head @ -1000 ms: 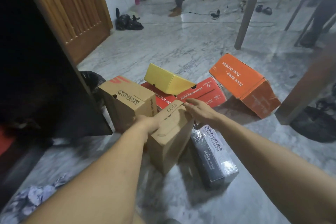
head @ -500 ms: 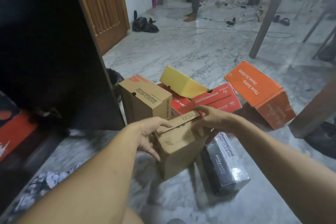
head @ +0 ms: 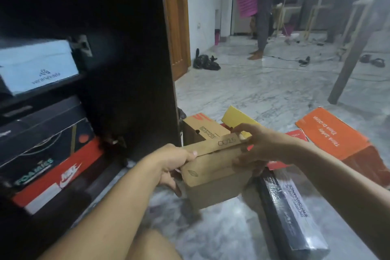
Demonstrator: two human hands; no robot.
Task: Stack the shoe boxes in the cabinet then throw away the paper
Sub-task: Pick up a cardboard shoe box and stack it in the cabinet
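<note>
We hold the brown shoe box [head: 213, 177] between our two hands, above the marble floor [head: 263, 91] and just in front of the open cabinet [head: 118, 69]. The left hand [head: 173, 163] grips its left end: the thumb lies on top at the edge of the lid, and the fingers curl down under the side. The right hand [head: 256, 146] grips the right end, with the fingers curled over the lid corner near the written number and the thumb low on the front face. The box is tilted, its lid facing up and toward us.

Compared with half a second ago, the box is higher and nearer to the cabinet, and the view has turned left, so the shelves now show. Inside the cabinet, a white box [head: 38, 67] lies on an upper shelf, and a dark box [head: 42, 137] rests on a red box [head: 57, 173] below.

On the floor behind the held box stands another brown box [head: 200, 129], with a yellow box [head: 238, 117] just beside it. An orange box [head: 341, 143] lies at the right, and a black box [head: 291, 211] lies near our right forearm.
</note>
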